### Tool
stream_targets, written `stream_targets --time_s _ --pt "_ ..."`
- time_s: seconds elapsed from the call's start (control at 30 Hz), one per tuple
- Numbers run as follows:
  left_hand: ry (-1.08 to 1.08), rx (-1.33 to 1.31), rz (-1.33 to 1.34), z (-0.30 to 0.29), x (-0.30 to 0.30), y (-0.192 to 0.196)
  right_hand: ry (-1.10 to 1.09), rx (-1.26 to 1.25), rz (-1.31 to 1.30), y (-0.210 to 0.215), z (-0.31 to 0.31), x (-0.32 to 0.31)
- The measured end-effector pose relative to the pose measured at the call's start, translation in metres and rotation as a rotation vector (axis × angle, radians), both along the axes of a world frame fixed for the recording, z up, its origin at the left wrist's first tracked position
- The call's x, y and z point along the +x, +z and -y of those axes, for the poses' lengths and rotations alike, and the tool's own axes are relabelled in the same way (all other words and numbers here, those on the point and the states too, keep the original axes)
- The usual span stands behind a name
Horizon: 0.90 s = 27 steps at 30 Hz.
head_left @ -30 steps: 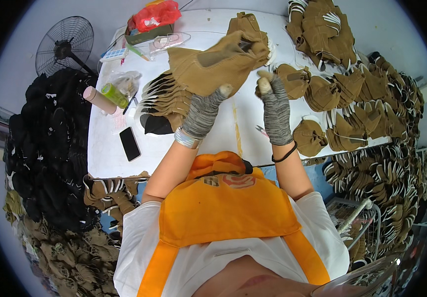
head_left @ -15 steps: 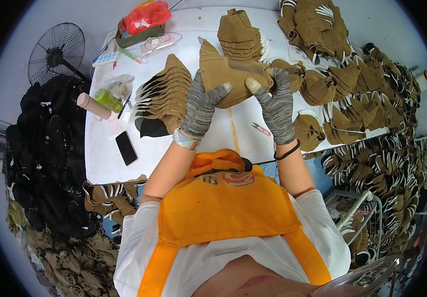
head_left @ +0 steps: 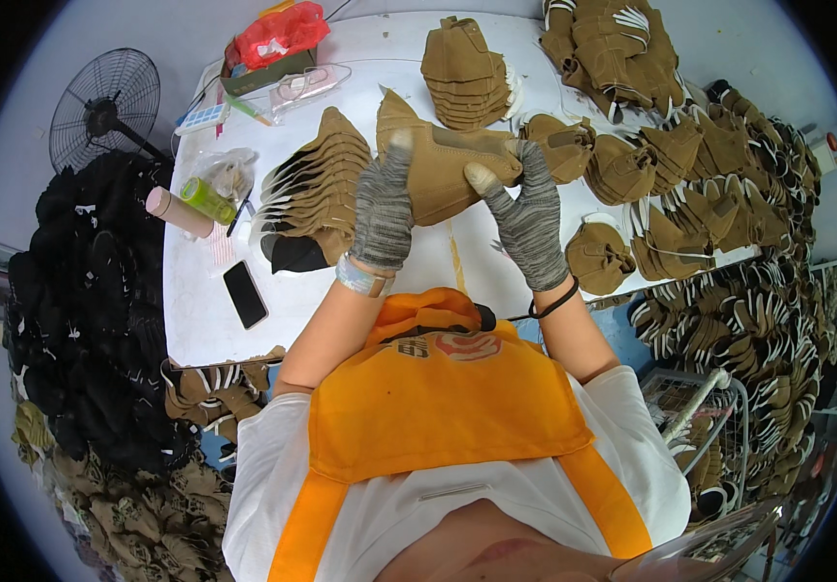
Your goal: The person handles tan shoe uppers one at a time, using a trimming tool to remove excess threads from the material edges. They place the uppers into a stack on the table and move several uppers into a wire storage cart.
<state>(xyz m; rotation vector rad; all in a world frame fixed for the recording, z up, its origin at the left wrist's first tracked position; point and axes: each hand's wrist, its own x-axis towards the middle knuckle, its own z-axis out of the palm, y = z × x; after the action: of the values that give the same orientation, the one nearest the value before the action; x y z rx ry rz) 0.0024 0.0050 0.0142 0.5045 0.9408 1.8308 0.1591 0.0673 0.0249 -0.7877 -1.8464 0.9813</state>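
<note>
A tan shoe upper (head_left: pixel 443 179) is held between my two gloved hands, above the middle of the white table. My left hand (head_left: pixel 385 209), in a grey knit glove, grips its left end, the thumb tip up along the front. At the other end my right hand (head_left: pixel 525 213), gloved alike, has its thumb on the near face and its fingers behind, partly hidden. Close to my left hand lies a fanned stack of tan uppers (head_left: pixel 326 184) with pale edges. Beyond the held piece stands another stack of tan uppers (head_left: pixel 467 78).
More tan uppers (head_left: pixel 622 165) are grouped along the table's right side. A phone (head_left: pixel 245 294), a pink bottle (head_left: pixel 179 210) and a green roll (head_left: pixel 208 201) lie at the left. A fan (head_left: pixel 103 114) stands beyond the left edge, above a black heap (head_left: pixel 94 320).
Both hands have shifted slightly left and nearer with the upper. My left thumb has swung upward against it. The pink-handled snips are now mostly hidden behind my right hand.
</note>
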Motion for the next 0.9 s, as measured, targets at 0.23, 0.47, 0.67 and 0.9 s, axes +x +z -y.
stream_targets --time_s 0.23,0.47,0.67,0.9 --pt "-0.158 -0.001 -0.430 0.004 -0.008 -0.014 -0.007 0.189 0.055 -0.003 -0.016 0.010" --pt "-0.336 0.094 -0.204 -0.001 -0.022 -0.039 -0.091 0.341 0.090 -0.015 -0.016 0.017" --pt "-0.244 0.131 -0.263 -0.009 -0.012 -0.038 -0.088 0.471 0.056 -0.023 -0.017 0.029" --pt "-0.219 0.165 -0.443 -0.012 -0.007 -0.029 -0.166 0.444 -0.022 -0.015 -0.015 0.041"
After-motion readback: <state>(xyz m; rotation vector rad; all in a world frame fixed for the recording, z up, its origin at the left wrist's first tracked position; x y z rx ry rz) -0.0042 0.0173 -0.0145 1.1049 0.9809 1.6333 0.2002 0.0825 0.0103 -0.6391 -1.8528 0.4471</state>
